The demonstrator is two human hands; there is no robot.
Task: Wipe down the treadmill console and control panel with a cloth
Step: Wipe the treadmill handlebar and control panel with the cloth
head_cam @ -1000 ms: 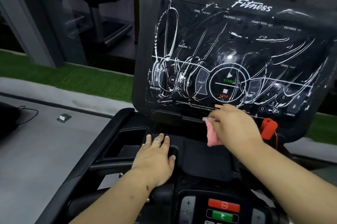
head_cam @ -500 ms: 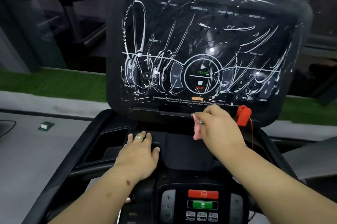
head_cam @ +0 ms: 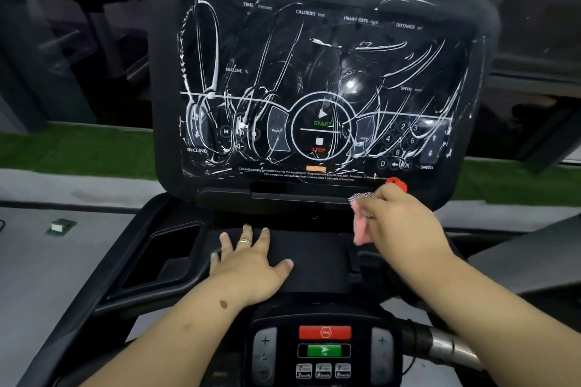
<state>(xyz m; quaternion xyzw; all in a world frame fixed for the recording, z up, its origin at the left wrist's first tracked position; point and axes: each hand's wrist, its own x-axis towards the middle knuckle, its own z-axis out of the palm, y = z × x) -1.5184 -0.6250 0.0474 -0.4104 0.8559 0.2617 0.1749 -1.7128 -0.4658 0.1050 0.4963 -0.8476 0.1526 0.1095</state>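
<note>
The black treadmill console (head_cam: 320,78) fills the upper middle of the view, its screen streaked with white foam swirls. Below it lies the small control panel (head_cam: 323,352) with a red and a green button. My right hand (head_cam: 399,229) grips a pink cloth (head_cam: 360,229) at the console's lower right edge, just below the screen and beside the red safety clip (head_cam: 396,183). My left hand (head_cam: 248,264) rests flat with spread fingers on the black ledge under the console, a ring on one finger.
A recessed cup holder (head_cam: 163,254) sits left of my left hand. A metal handlebar (head_cam: 449,345) runs at the lower right. Grey floor with a small green object (head_cam: 61,226) lies to the left, and green turf (head_cam: 72,147) behind.
My right hand with the pink cloth has slid right along the console's bottom edge, from under the STOP button to beside the red clip. The left hand has stayed on the ledge.
</note>
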